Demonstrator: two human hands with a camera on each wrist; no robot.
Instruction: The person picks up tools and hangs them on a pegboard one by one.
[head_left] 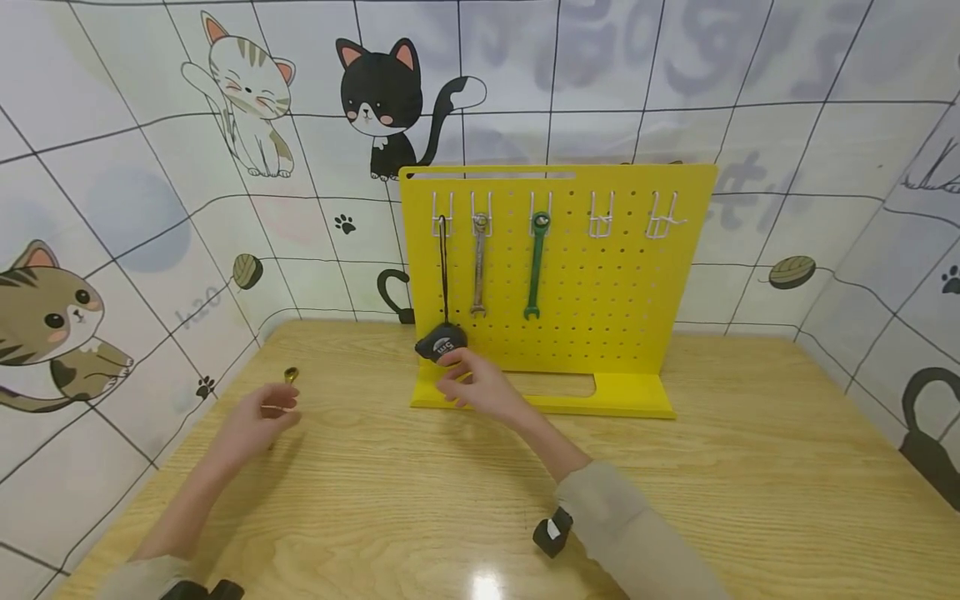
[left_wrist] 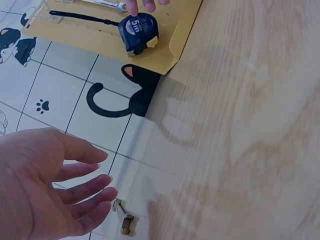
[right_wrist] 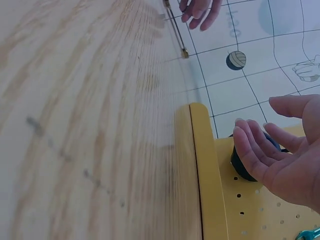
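Note:
A black tape measure (head_left: 442,340) marked 5m hangs by its cord at the left end of a yellow pegboard (head_left: 600,317). My right hand (head_left: 483,387) is right at its lower edge, fingers loosely bent and not wrapped round it. In the right wrist view the fingers (right_wrist: 255,150) overlap the tape measure. My left hand (head_left: 251,429) hovers at the table's left side, fingers relaxed and holding nothing. Near it lies a slim wrench with a gold-coloured ring end (head_left: 291,375); the hand hides most of its length in the head view.
A silver combination wrench (head_left: 478,267) and a green one (head_left: 536,267) hang beside the tape measure. Two more white hooks (head_left: 602,215) are on the board's right. The board stands on a yellow base (head_left: 637,400) on the wooden table (head_left: 750,467), before a cat-print backdrop.

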